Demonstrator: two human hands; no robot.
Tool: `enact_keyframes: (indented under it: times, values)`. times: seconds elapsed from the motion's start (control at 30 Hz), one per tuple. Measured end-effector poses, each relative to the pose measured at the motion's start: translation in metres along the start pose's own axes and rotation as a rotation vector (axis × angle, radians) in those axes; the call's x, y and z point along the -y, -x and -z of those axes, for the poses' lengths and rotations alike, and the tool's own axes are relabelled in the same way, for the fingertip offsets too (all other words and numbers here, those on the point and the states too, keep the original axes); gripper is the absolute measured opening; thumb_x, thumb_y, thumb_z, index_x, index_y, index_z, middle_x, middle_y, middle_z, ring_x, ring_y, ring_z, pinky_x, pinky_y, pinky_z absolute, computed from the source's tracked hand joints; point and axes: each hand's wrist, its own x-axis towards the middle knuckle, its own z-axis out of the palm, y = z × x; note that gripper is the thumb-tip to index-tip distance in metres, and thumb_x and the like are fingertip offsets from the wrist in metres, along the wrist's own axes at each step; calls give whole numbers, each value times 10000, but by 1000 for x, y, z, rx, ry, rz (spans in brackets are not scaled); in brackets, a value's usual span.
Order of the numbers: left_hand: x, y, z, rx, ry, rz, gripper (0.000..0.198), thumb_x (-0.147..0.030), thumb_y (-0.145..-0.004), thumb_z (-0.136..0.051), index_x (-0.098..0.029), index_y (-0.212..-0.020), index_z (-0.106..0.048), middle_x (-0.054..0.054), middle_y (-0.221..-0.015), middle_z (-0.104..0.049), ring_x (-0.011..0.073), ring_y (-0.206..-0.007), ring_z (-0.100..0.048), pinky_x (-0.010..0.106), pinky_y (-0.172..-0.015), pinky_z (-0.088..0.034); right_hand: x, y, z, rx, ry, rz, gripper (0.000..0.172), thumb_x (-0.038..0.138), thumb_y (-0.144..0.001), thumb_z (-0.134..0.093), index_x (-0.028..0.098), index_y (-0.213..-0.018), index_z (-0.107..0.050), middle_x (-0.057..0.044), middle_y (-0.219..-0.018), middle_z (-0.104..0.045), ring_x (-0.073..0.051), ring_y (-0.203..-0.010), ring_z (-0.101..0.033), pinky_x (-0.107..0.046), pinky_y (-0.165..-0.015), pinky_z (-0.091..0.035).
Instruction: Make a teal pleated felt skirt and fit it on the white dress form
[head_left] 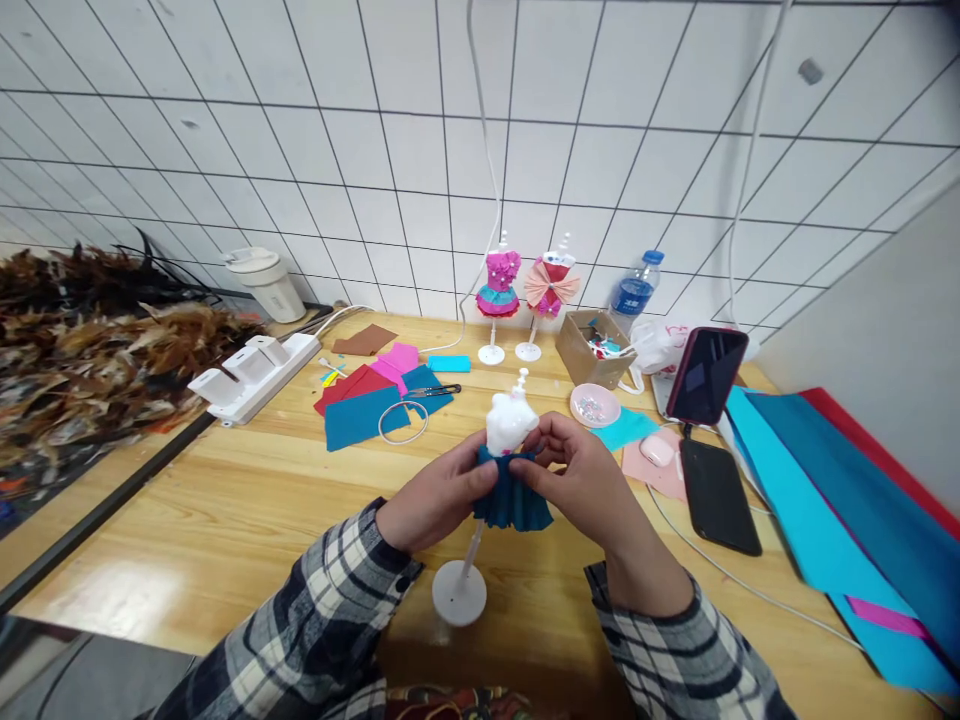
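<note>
A small white dress form (510, 424) on a stand with a round white base (459, 593) is tilted slightly in front of me. Dark teal pleated material, a skirt (514, 500), wraps its waist. My left hand (450, 490) grips the skirt's left side at the waist, thumb on the front. On the right, my right hand (574, 470) pinches the skirt's upper edge between thumb and fingers. The form's torso is bare white above the skirt.
Two dressed forms (499, 285) (551, 290) stand by the wall. Coloured sheets (365, 418), scissors (435, 390), a ring (403, 423), a box (589, 350), a pink dish (595, 405), phones (720, 495) and a power strip (255, 378) lie around.
</note>
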Motion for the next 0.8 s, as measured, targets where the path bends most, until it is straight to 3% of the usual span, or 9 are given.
enact_keyframes:
  times: [0.1,0.23,0.47,0.57,0.7,0.8]
  values:
    - [0,1,1,-66,-31,1,560,-333,-794,-785,-228,-1295,-560,79,-1171,-663,232,-1083,-609,327,-900,-472,-1,2,2,57,-140,-37,276,371,-750,-749,212,-905,-586,1,-818,-648,-135,-707,-597,-266,-616,-485]
    - [0,2,4,-92,46,17,507,-302,-819,-763,-236,-1263,-529,41,-1059,-658,174,-935,-632,280,-811,-487,-7,3,7,170,-311,-134,385,391,-741,-771,210,-1039,-606,-2,-818,-675,-135,-708,-624,-265,-621,-491]
    - [-4,0,9,-31,-59,-4,460,-316,-833,-745,-216,-1246,-568,90,-1259,-621,252,-1190,-555,333,-952,-441,-2,0,5,54,-161,-84,213,289,-705,-749,198,-865,-642,-2,-765,-666,-129,-690,-597,-251,-580,-449]
    - [-7,2,13,-18,-92,-12,500,-334,-838,-740,-232,-1288,-550,82,-1195,-635,239,-1133,-572,321,-927,-438,1,1,2,10,-101,-64,167,272,-705,-725,201,-805,-610,14,-729,-636,-115,-657,-569,-240,-563,-442]
    - [-8,6,17,2,-88,-5,580,-434,-817,-749,-217,-1315,-544,61,-1046,-608,190,-932,-572,273,-767,-443,3,3,0,1,-82,-65,158,267,-715,-690,206,-794,-567,25,-709,-600,-112,-642,-562,-221,-522,-430]
    - [-4,7,18,-25,-66,-12,497,-473,-860,-690,-216,-1272,-585,53,-1046,-579,167,-891,-538,263,-747,-431,8,7,0,16,-90,-56,156,265,-729,-662,208,-768,-521,-24,-874,-666,-138,-752,-615,-218,-528,-446]
